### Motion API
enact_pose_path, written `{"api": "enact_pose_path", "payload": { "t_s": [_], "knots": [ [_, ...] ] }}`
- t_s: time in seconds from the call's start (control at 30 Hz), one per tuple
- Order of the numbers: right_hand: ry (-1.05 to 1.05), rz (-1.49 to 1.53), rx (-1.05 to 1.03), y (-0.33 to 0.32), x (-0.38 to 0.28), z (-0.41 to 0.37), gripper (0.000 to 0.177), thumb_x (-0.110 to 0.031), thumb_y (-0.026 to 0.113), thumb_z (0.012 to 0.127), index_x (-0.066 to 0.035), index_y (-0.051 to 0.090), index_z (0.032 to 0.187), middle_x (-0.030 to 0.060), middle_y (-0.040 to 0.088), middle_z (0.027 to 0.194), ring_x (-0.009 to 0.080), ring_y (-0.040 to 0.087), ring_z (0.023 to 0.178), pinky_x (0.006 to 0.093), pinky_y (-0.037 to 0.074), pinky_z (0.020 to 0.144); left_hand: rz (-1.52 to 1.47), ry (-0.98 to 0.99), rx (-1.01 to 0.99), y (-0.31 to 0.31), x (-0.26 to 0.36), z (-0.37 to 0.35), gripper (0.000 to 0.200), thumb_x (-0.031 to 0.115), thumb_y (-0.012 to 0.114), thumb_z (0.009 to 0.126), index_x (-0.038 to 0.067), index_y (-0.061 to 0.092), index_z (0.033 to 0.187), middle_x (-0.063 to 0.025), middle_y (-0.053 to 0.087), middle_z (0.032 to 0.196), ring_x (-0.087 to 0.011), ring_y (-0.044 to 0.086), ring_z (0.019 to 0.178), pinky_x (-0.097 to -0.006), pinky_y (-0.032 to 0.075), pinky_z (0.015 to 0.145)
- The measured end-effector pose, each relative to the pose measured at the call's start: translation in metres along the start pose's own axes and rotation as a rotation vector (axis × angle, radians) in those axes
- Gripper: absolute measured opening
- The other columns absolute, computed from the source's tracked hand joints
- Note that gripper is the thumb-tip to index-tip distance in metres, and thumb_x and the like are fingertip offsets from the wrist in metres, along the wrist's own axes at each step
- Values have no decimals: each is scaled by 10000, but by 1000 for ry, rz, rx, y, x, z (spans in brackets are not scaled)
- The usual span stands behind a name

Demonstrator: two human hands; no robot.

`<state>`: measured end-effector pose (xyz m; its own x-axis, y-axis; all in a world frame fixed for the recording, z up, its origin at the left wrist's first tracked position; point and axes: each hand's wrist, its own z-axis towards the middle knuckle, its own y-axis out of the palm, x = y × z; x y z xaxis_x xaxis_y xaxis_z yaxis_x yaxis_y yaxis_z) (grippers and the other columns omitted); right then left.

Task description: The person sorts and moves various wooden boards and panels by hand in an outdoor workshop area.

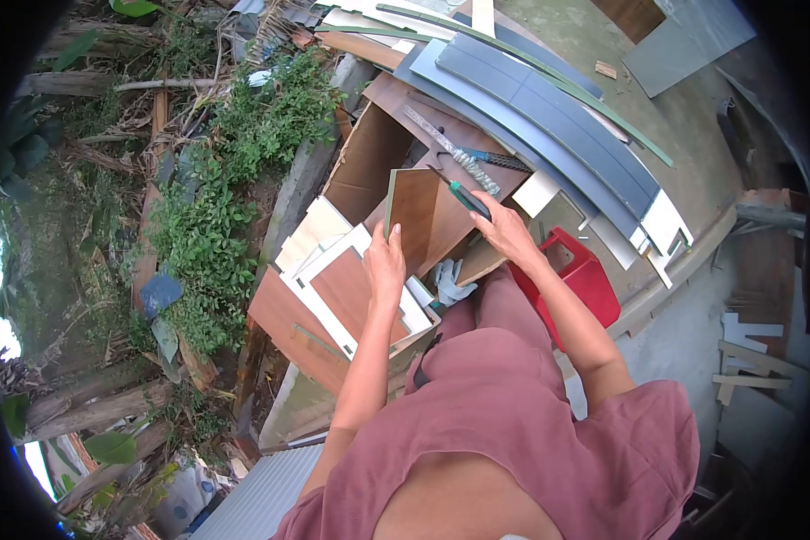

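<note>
My left hand (384, 263) grips the lower left edge of a brown wood-grain board (412, 211), which stands tilted up with a pale green edge strip. My right hand (508, 232) is closed round a slim tool with a green-and-black handle (468, 198). The tool's thin dark tip lies at the board's upper right edge; whether it touches cannot be made out. Beyond it, a metal strip with a wrapped grip (475, 171) and a blue-handled tool (493, 157) rest on a brown panel (396, 103). A pale grey glove (453, 284) lies near my legs.
White-framed brown panels (355, 292) lie left, beside an open cardboard box (369, 157). Long dark-blue boards (549, 117) are stacked ahead. A red plastic stool (585, 283) stands by my right leg. Plants (198, 243) and a concrete edge (297, 189) border the left.
</note>
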<state>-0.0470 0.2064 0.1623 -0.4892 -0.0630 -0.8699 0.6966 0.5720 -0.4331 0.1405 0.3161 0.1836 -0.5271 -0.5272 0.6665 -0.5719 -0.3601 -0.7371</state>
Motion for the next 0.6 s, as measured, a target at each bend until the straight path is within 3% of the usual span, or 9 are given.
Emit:
{"api": "enact_pose_path", "payload": {
  "t_s": [0.03, 0.1, 0.13, 0.2, 0.4, 0.6],
  "knots": [
    [5, 6, 2, 0, -4, 0, 343, -203, 555, 852, -125, 499, 1181, 140, 620, 922, 288, 616, 803, 369, 486, 697, 6, 1, -6, -1, 2, -4, 280, 250, 476, 923, 33, 545, 1085, -219, 575, 644, -392, 585, 645, -457, 420, 575],
    [-237, -53, 99, -2, -16, 2, 382, -208, 560, 846, -87, 495, 1203, 123, 612, 957, 334, 592, 849, 381, 479, 731, -2, -48, -17, -2, 7, -12, 279, 255, 482, 923, 36, 549, 1082, -203, 562, 607, -373, 575, 596, -447, 414, 549],
    [-232, -48, 99, -5, -24, 3, 382, -208, 560, 846, -87, 495, 1203, 123, 612, 957, 334, 592, 849, 381, 479, 731, 4, -49, -21, -4, 10, -16, 279, 255, 482, 923, 36, 549, 1082, -203, 562, 607, -373, 575, 596, -447, 414, 549],
    [-320, -98, 56, -11, -35, 7, 350, -177, 568, 840, -113, 521, 1181, 119, 612, 1023, 333, 590, 896, 387, 488, 756, 51, -139, -80, -5, 14, -21, 340, 283, 477, 927, -1, 544, 1102, -196, 583, 685, -301, 571, 618, -404, 430, 598],
    [-340, -230, -42, -12, -10, 18, 374, -136, 595, 805, -132, 516, 1170, 123, 608, 1012, 335, 589, 878, 399, 494, 747, 16, -101, 20, 2, 8, -33, 288, 257, 490, 922, 47, 558, 1105, -183, 521, 560, -336, 534, 519, -419, 401, 516],
    [-291, -309, -4, 20, 66, 55, 287, -181, 570, 829, -158, 526, 1111, 129, 613, 918, 338, 599, 827, 428, 490, 693, -4, -106, 64, 1, -1, -47, 299, 263, 495, 920, 41, 560, 1111, -183, 516, 558, -323, 533, 526, -413, 406, 521]
  ]
}}
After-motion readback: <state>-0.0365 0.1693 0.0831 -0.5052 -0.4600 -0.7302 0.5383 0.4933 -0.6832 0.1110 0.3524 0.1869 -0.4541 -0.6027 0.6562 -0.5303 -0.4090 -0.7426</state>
